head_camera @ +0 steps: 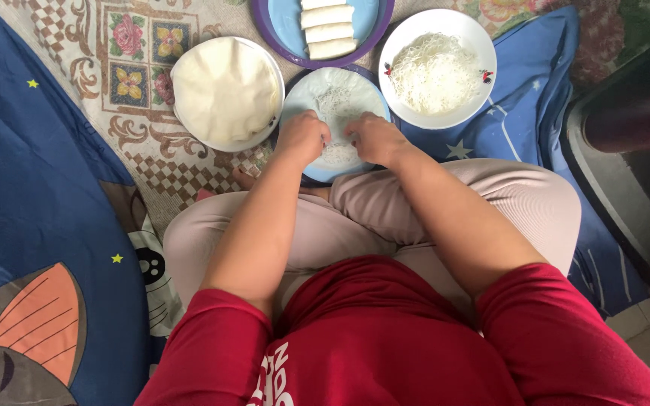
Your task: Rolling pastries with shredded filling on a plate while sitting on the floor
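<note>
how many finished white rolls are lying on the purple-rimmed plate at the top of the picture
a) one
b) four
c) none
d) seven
b) four pale rolls lie stacked side by side on the purple-rimmed plate, above the light blue plate where both hands work, left hand and right hand, on a wrapper with noodles.

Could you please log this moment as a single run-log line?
left hand: on wrapper edge | right hand: on noodle filling | wrapper: flat on blue plate | noodle bowl: right | finished rolls: behind
</note>
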